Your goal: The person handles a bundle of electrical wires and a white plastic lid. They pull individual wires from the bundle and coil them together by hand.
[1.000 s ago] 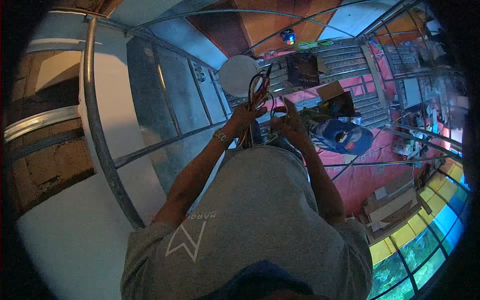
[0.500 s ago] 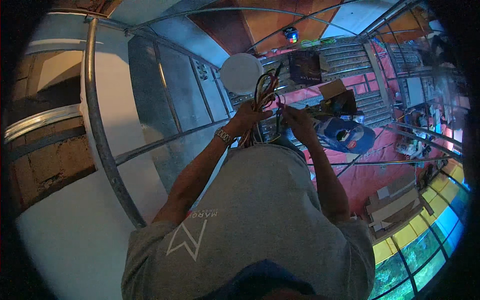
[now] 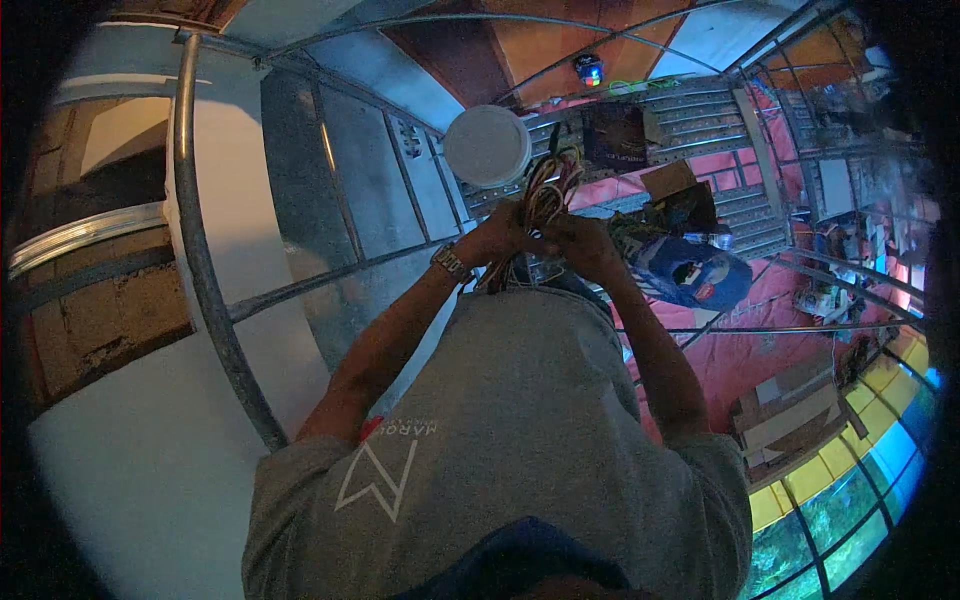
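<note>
A looped bundle of thin, multicoloured electrical wires [image 3: 552, 185] stands up in front of my body, its loose ends hanging below my fingers. My left hand [image 3: 497, 236], with a metal-banded watch [image 3: 452, 265] on its wrist, is closed round the bundle from the left. Against its right side, my right hand [image 3: 588, 246] is also closed, its fingers pressed to the wires close to the left hand. The fingertips of both hands are partly hidden by the wires and by each other.
Scaffold pipes [image 3: 205, 260] run along my left and around me. Beyond the wires stands a round white bucket [image 3: 486, 147]. A dark box [image 3: 613, 133], an open cardboard box [image 3: 670, 182] and a blue bag [image 3: 700, 274] lie at the right, near metal planks [image 3: 700, 112] and pink sheeting [image 3: 755, 355].
My right hand has moved left and in against the bundle, beside my left hand. The wire loops have shifted slightly to the right.
</note>
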`<action>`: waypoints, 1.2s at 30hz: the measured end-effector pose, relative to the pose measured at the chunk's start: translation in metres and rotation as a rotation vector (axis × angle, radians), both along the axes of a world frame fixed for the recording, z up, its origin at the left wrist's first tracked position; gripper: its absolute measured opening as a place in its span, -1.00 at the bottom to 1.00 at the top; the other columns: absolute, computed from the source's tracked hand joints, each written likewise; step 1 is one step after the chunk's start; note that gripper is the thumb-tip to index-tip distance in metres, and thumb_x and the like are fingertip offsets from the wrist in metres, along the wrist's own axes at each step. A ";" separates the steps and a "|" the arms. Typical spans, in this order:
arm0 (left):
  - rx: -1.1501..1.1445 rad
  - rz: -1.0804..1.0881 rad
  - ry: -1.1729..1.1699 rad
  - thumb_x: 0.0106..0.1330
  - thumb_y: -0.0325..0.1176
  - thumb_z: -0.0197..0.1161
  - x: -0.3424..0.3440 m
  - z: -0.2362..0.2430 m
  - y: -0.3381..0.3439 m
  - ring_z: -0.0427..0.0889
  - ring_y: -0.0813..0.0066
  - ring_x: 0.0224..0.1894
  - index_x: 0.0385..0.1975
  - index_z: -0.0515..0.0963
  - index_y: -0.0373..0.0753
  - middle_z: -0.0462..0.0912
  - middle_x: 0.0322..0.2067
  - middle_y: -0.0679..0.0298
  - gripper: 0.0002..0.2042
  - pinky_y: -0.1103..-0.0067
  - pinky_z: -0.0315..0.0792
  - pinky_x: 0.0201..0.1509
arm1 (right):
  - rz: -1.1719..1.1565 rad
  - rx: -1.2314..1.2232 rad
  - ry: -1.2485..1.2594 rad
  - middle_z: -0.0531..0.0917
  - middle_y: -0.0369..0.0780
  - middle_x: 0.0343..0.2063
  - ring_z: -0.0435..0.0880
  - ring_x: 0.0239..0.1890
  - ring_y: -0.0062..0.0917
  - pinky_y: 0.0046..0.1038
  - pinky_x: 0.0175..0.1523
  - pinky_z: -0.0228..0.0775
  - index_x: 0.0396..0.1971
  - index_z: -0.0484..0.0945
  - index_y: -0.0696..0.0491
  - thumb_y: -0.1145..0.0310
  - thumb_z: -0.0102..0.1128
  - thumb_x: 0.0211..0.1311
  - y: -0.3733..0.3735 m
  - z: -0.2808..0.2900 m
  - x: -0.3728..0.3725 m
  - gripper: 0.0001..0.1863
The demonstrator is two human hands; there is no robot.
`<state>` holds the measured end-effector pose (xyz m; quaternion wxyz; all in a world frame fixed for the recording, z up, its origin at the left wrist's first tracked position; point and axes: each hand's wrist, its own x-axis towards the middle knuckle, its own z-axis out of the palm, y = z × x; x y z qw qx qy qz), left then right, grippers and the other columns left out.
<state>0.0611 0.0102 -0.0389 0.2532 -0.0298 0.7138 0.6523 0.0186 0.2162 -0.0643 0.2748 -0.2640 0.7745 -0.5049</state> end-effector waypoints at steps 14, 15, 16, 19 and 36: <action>0.025 0.095 -0.255 0.25 -0.25 0.42 -0.004 -0.005 -0.020 0.54 0.62 -0.28 -0.01 0.53 -0.29 0.64 -0.21 0.32 -0.61 0.58 0.51 -0.19 | -0.136 -0.239 -0.045 0.68 -0.20 -0.28 0.69 -0.28 -0.45 -0.38 -0.17 0.53 -0.26 0.67 0.14 0.18 0.35 0.18 -0.011 -0.012 -0.010 -0.69; 0.026 0.099 -0.252 0.25 -0.25 0.42 -0.009 0.001 -0.020 0.54 0.62 -0.28 -0.01 0.53 -0.29 0.64 -0.21 0.32 -0.61 0.58 0.51 -0.19 | -0.229 -0.392 -0.337 0.66 -0.17 -0.15 0.67 -0.19 -0.47 -0.37 -0.07 0.54 -0.20 0.63 0.15 0.25 0.36 0.19 -0.006 -0.021 -0.010 -0.71; 0.039 0.059 -0.195 0.25 -0.24 0.42 -0.016 0.006 -0.019 0.55 0.61 -0.28 -0.01 0.52 -0.30 0.64 -0.21 0.30 -0.60 0.58 0.52 -0.20 | -0.320 -0.542 -0.631 0.64 -0.15 -0.03 0.65 -0.09 -0.50 -0.37 0.03 0.54 -0.14 0.60 0.16 0.32 0.36 0.20 -0.002 -0.030 -0.011 -0.71; 0.208 -0.013 -0.159 0.22 -0.23 0.45 -0.027 0.022 -0.011 0.57 0.59 -0.25 0.00 0.51 -0.30 0.64 -0.21 0.29 -0.57 0.57 0.54 -0.16 | -0.295 -0.905 -0.827 0.60 -0.19 0.02 0.57 0.08 -0.34 -0.15 0.22 0.34 0.14 0.43 0.11 0.16 0.15 0.36 -0.006 -0.041 -0.031 -0.54; 0.409 -0.911 -0.488 0.11 -0.29 0.52 -0.041 0.196 0.072 0.59 0.32 0.06 0.14 0.52 -0.26 0.65 0.01 0.08 -0.44 0.39 0.50 0.13 | 0.424 -1.392 -0.692 0.58 -0.32 -0.34 0.57 -0.22 -0.44 -0.27 -0.18 0.39 -0.34 0.43 -0.02 0.10 0.13 0.33 0.095 0.084 -0.042 -0.74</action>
